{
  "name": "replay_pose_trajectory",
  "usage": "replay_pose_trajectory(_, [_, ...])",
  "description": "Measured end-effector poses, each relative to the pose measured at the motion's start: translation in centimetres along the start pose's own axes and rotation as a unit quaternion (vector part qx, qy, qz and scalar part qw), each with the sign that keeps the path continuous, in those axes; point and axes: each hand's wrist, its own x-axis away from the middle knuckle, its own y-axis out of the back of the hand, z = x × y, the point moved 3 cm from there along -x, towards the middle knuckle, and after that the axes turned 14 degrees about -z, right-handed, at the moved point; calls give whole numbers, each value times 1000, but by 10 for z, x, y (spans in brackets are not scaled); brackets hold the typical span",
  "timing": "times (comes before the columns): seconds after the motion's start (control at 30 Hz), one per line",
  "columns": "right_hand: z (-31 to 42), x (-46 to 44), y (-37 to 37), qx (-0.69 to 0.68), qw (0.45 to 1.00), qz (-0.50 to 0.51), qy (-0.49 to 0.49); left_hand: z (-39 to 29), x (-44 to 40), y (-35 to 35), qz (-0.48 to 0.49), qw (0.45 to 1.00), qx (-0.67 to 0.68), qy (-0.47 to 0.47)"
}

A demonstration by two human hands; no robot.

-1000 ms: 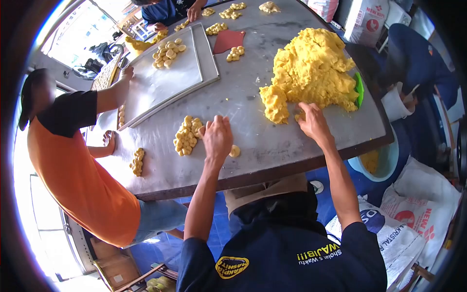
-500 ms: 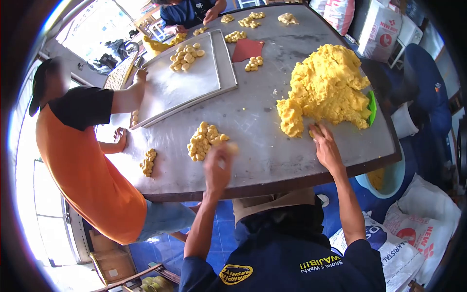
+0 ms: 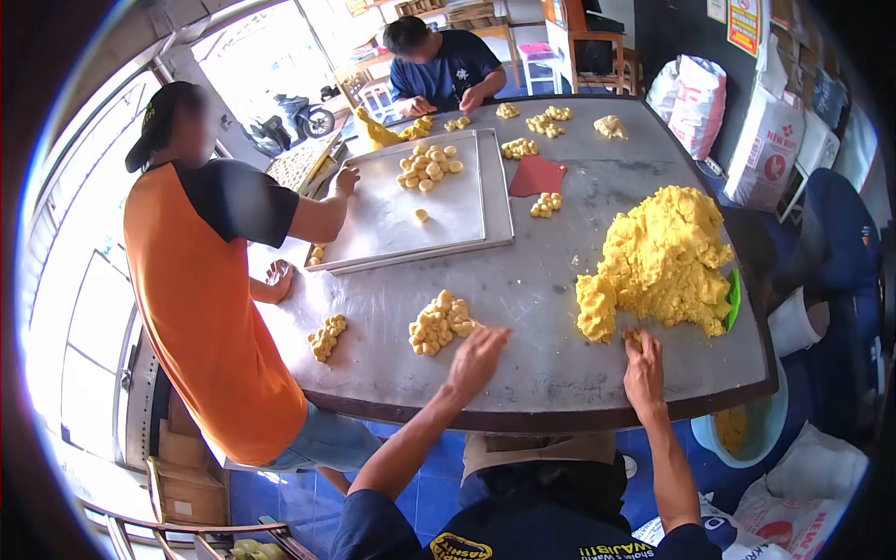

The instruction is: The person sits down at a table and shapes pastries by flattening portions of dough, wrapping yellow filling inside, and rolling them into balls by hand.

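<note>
My left hand (image 3: 479, 362) is over the table beside a pile of pale dough pieces (image 3: 439, 324). Its fingers stretch out to the right, and I see nothing held in them. My right hand (image 3: 643, 375) rests at the lower edge of a big crumbly yellow mound (image 3: 661, 257), its fingertips closed on a small yellow lump (image 3: 636, 339), partly hidden. On the metal tray (image 3: 373, 238) lies a single pale ball (image 3: 422, 216), apart from a cluster of similar balls (image 3: 429, 166).
A person in an orange shirt (image 3: 210, 308) stands left, one hand at the tray. Another person (image 3: 448, 70) works across the table. A small dough pile (image 3: 328, 338), a red sheet (image 3: 537, 176) and a green scraper (image 3: 734, 301) lie on the table. A tub (image 3: 747, 425) stands below right.
The view has tilted upward. The pale ball blurred at my left hand has left it, and a lone ball now lies on the tray. My right hand stays by the mound.
</note>
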Motion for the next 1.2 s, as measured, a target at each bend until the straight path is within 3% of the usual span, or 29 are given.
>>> replay_pose_trajectory(0.07, [-1,-17,13,-77,995,16,-54,-15,18,-5,42,998,22,-37])
replay_pose_trajectory(0.17, [-3,-27,8,-124,990,-32,-60,-27,10,5,42,996,64,54])
replay_pose_trajectory(0.23, [-3,-28,0,-108,992,-48,-41,-35,2,11,36,980,104,167])
replay_pose_trajectory(0.3, [-6,-32,-3,-85,996,-7,-21,-40,-2,10,53,951,168,255])
replay_pose_trajectory(0.4, [-4,-40,4,-53,997,50,-2,-41,16,-7,69,996,50,35])
replay_pose_trajectory(0.53, [-20,-48,7,-51,996,72,-24,-62,35,-10,52,995,-72,-37])
replay_pose_trajectory(0.63, [-24,-39,-2,-113,986,10,-119,-47,23,-11,60,993,7,98])
replay_pose_trajectory(0.7, [-16,-14,-19,65,996,-59,6,-39,12,-15,21,998,-16,63])
replay_pose_trajectory(0.77, [-2,-11,-4,19,1000,-4,-13,-23,21,-29,23,998,-65,-5])
replay_pose_trajectory(0.8, [-5,-14,0,-18,999,-10,-40,-48,16,-19,-44,997,-59,-18])
replay_pose_trajectory(0.9, [-9,-21,4,-90,992,-20,-87,-62,8,-17,131,984,-110,56])
replay_pose_trajectory(0.93, [-10,-23,4,-86,993,-21,-79,-65,-9,-15,218,949,-188,126])
replay_pose_trajectory(1.0, [-7,-26,1,-88,993,-62,-50,-49,-35,-28,33,982,-180,39])
replay_pose_trajectory(1.03, [-6,-30,0,-71,996,-33,-33,-40,-41,-36,-60,984,-170,-7])
replay_pose_trajectory(1.1, [-10,-35,2,-31,999,31,-4,-29,-37,-62,-58,986,-153,-23])
replay_pose_trajectory(1.13, [-12,-37,3,-36,999,3,35,-28,-37,-75,-58,988,-140,-33])
replay_pose_trajectory(1.2, [-25,-37,2,2,999,33,13,-19,-38,-89,-39,980,-179,-75])
